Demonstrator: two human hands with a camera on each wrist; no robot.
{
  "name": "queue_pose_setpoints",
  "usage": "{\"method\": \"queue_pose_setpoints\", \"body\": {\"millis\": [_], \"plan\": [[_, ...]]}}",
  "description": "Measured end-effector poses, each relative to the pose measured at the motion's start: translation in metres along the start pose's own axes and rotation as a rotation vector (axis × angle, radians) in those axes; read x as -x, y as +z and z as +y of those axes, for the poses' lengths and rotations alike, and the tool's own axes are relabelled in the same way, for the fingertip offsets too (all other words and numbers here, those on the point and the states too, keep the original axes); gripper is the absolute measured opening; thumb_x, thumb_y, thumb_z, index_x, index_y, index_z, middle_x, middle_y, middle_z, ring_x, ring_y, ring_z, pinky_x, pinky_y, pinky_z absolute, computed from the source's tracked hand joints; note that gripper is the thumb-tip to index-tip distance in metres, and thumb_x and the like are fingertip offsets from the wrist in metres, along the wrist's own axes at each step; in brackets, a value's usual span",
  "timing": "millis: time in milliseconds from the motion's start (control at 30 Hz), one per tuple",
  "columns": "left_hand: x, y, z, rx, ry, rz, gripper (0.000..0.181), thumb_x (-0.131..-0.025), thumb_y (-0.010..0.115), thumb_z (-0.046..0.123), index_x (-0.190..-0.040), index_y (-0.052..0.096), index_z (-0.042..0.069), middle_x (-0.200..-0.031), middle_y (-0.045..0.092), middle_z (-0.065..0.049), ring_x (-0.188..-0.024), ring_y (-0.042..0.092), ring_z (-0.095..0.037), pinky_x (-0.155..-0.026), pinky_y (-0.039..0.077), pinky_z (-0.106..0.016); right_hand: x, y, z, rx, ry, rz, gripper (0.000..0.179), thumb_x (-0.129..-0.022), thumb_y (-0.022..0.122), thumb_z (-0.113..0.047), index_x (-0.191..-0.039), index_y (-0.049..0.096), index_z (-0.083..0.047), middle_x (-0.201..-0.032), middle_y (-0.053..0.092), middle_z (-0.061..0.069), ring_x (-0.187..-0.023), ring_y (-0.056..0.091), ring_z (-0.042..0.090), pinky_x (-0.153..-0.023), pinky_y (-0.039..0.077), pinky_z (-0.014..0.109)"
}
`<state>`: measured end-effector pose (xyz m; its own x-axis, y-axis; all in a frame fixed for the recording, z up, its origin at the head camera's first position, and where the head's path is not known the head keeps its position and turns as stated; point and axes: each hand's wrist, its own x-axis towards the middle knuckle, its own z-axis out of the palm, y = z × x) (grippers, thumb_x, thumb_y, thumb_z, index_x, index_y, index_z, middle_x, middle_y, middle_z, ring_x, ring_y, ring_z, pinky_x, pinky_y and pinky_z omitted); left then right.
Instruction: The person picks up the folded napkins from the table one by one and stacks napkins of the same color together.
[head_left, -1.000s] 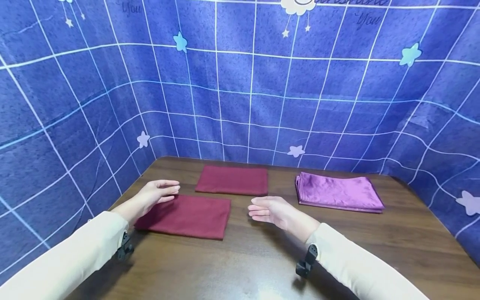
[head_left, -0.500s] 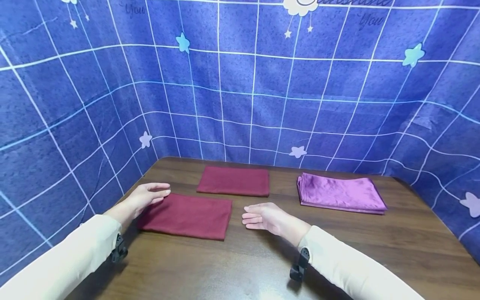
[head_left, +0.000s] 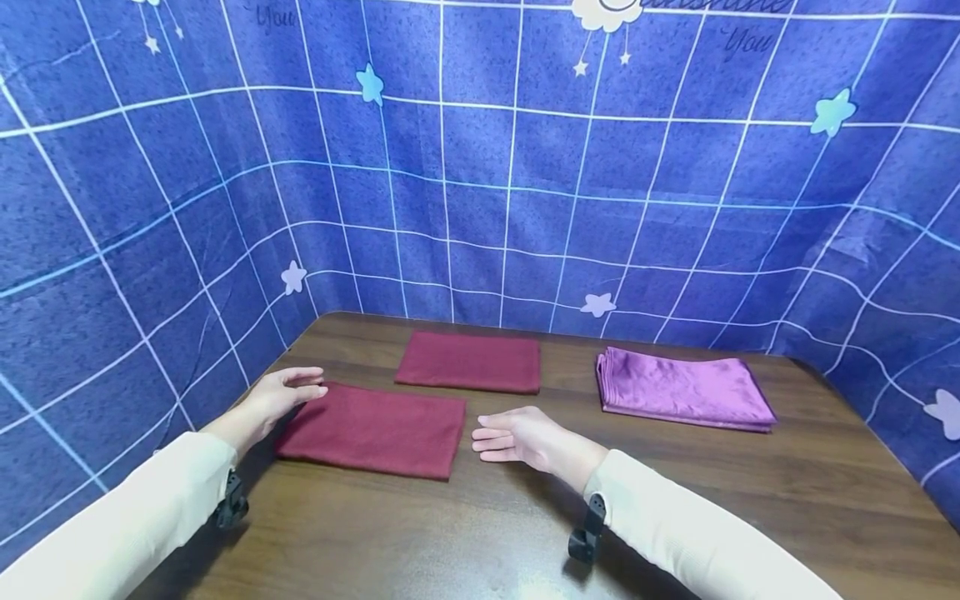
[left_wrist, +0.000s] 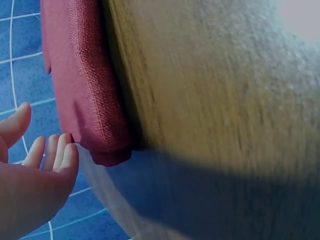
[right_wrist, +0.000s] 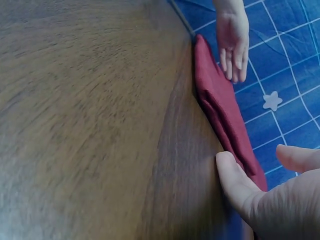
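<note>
Brown table (head_left: 360,533) where left hand (head_left: 272,400) and right hand (head_left: 525,437), both relaxed and gripping nothing, flank the nearer red cloth (head_left: 378,429), probably best straightened with gentle, even touches.

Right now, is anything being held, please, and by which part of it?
Nothing is held; the left hand and right hand flank the nearer folded rectangular maroon cloth.

A folded purple cloth (head_left: 686,389) with a satiny sheen lay to the right on the brown wood-grain worktop (head_left: 420,533), and the far dark-red cloth (head_left: 468,362) lay left of centre. Beyond rose a blue backdrop (head_left: 472,212) with pale grid lines, stars (head_left: 832,112) and a white cloud (head_left: 606,13).
</note>
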<state>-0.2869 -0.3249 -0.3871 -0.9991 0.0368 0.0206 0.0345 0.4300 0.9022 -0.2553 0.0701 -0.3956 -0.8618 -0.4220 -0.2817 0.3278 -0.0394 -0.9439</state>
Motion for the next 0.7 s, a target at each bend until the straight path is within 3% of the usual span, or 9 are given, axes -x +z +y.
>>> {"method": "queue_pose_setpoints", "body": {"millis": [400, 567, 700], "plan": [[0.005, -0.002, -0.004, -0.021, -0.067, 0.024, 0.063, -0.091, 0.064, 0.010, -0.141, 0.034, -0.015, -0.143, 0.038, -0.035, -0.085, 0.051, 0.017, -0.076, 0.045, -0.004, -0.007, 0.015, 0.002, -0.012, -0.008, 0.013, 0.033, -0.096, 0.056, -0.007, -0.122, 0.054, 0.014, -0.127, 0.057, 0.033, -0.111, 0.063, 0.041, -0.093, 0.055, 0.046], [0.005, -0.002, -0.009, -0.085, -0.112, 0.009, 0.062, -0.089, 0.066, 0.006, -0.137, 0.035, -0.018, -0.136, 0.046, -0.036, -0.076, 0.051, 0.011, -0.068, 0.048, -0.013, -0.009, 0.020, 0.001, -0.008, 0.008, 0.056, 0.035, -0.093, 0.060, -0.006, -0.121, 0.054, 0.014, -0.123, 0.060, 0.032, -0.107, 0.065, 0.038, -0.092, 0.056, 0.044], [0.005, -0.003, -0.010, -0.117, -0.125, 0.011, 0.062, -0.087, 0.066, 0.002, -0.136, 0.035, -0.020, -0.134, 0.047, -0.037, -0.083, 0.056, 0.005, -0.068, 0.047, -0.011, -0.012, 0.023, -0.001, -0.011, 0.033, 0.078, 0.036, -0.092, 0.061, -0.004, -0.122, 0.055, 0.014, -0.121, 0.060, 0.034, -0.107, 0.066, 0.038, -0.092, 0.056, 0.043]]}}
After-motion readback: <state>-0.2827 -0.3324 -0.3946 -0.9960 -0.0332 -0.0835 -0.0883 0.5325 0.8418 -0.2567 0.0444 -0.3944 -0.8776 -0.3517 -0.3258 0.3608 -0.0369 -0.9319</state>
